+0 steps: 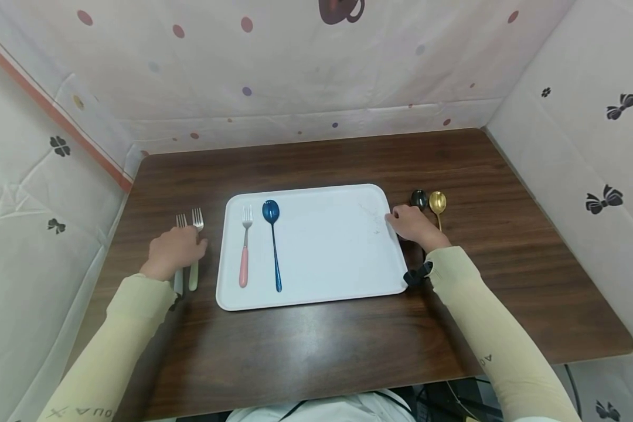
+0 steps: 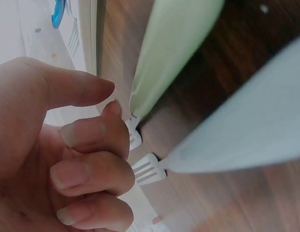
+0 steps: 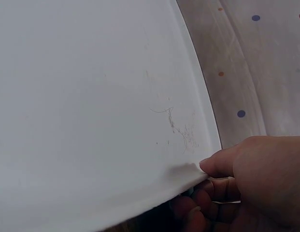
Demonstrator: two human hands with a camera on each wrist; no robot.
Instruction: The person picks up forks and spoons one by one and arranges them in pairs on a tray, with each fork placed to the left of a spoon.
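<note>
My right hand (image 1: 412,225) pinches the right rim of a white tray (image 1: 337,246). In the right wrist view its thumb lies on top, with curled fingers beneath the edge. On the tray's left part lie a pink-handled fork (image 1: 244,258) and a blue spoon (image 1: 274,246). Over two forks to the left of the tray is my left hand (image 1: 173,253), its fingers loosely curled around nothing. The left wrist view shows the pale green-handled fork (image 2: 174,48) and the pale blue-handled fork (image 2: 246,116) lying apart from the fingers.
A gold spoon (image 1: 438,203) and a dark spoon (image 1: 419,199) lie just beyond the right hand, partly hidden by it. Patterned white sheets (image 1: 306,70) hang around the back and sides of the brown wooden table (image 1: 306,346). Fine scratches or debris mark the tray.
</note>
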